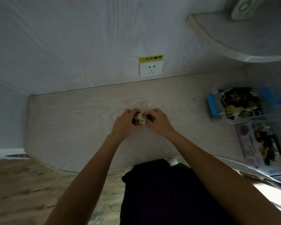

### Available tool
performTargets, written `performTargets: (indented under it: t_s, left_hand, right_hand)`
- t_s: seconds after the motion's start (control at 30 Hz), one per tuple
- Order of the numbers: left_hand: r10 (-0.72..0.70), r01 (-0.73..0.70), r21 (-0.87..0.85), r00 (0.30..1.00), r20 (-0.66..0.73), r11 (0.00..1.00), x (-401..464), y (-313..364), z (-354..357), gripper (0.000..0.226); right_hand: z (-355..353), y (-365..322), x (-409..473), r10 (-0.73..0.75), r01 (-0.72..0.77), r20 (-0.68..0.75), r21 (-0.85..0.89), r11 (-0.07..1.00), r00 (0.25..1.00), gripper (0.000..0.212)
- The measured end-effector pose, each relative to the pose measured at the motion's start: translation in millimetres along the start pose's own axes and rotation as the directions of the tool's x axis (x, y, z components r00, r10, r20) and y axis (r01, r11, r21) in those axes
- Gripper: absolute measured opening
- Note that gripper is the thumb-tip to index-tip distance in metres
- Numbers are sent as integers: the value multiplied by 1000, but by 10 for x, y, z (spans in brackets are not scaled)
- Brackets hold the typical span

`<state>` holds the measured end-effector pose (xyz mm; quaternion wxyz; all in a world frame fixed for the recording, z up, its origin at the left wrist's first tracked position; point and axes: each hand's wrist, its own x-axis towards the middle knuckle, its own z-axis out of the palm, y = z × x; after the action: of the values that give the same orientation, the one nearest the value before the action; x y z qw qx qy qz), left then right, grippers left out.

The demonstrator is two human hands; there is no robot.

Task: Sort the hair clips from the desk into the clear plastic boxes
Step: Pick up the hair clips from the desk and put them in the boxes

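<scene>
Where the pale wood-grain desk (75,114) meets the white panelled wall (71,46), the two surfaces fill most of the view, with a curved white shelf (234,44) jutting in at the upper right. Below the desk's front edge lies a mottled floor (23,192), and the person's dark clothing (161,192) sits between the two bare forearms.

At the right end of the desk stand two clear plastic boxes. The farther box (237,103) has blue latches and holds a heap of dark and cream hair clips; the nearer box (258,143), just in front of it, has a purple label on its side and holds mostly dark clips (motion blur smears both, so single clips cannot be counted).

On the wall, just above the desk's back edge, is a white power socket (150,69) with a yellow warning sticker (151,57) right over it.

Near the middle of the desk, well apart from the boxes, the left hand (122,125) and right hand (159,123) come together, fingers curled. The left hand holds a small bunch of hair clips (139,119), dark ones with a cream one showing on top. The right hand's fingertips pinch a dark clip (150,117) just beside that bunch.
</scene>
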<state>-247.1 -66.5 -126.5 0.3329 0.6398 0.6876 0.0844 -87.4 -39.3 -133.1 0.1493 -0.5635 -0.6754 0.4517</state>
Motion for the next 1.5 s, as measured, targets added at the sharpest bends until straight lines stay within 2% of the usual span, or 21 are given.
performTargets:
  t_s: [0.1,0.2,0.3,0.4,0.5,0.57,0.67,0.73,0.87,0.97,1.07,1.13,1.23,1.37,1.5]
  left_hand:
    - [-41,34,-80,994,-97,996,-143,220,68,49]
    - [-31,3,-158,984,-174,987,-234,627,152,43]
    - [25,-70,-200,976,-217,977,-201,1078,186,41]
    - [145,-198,-247,965,-218,949,-57,1700,260,42]
    - [261,-297,-292,953,-157,909,179,2322,412,43]
    - [327,-339,-300,941,-93,892,341,2711,558,49]
    - [380,-375,-204,925,-18,904,539,3067,745,62]
    - [369,-363,-115,929,33,925,628,3162,815,69]
    - [382,-377,-61,917,116,924,657,3193,864,70]
    - [401,-403,1,913,73,915,607,3151,863,57]
    - [412,-413,150,910,41,898,590,3100,913,44]
    - [433,-431,231,900,46,872,583,3073,955,42]
    - [457,-412,325,887,-73,851,542,3024,971,35]
    - [513,-418,366,831,-217,832,448,2912,969,32]
    - [528,-427,367,815,-240,826,305,2735,1019,29]
  right_hand:
    - [-178,36,-150,49,-51,13,227,973,999,20]
    - [-450,135,-362,60,-48,-20,367,929,998,18]
    - [-786,210,-552,86,-15,-119,502,865,989,17]
    - [-1330,364,-783,111,46,-258,536,843,960,16]
    - [-1920,600,-934,141,52,-374,462,885,917,14]
    - [-2281,808,-990,138,9,-426,327,945,894,12]
    - [-2642,1022,-981,166,-91,-424,190,977,891,14]
    - [-2781,1089,-961,143,-133,-414,53,990,899,24]
    - [-2918,1205,-958,49,-107,-381,-132,985,923,37]
    - [-2919,1279,-970,-42,-50,-351,-249,967,935,39]
    - [-2891,1317,-979,-104,-4,-331,-311,950,938,38]
    - [-2839,1321,-965,-130,40,-248,-338,940,960,40]
    - [-2766,1373,-939,-111,29,-158,-448,893,981,45]
    - [-2815,1410,-913,-134,-65,-355,-496,866,925,18]
    - [-2961,1468,-968,-146,-183,-515,-534,825,845,19]
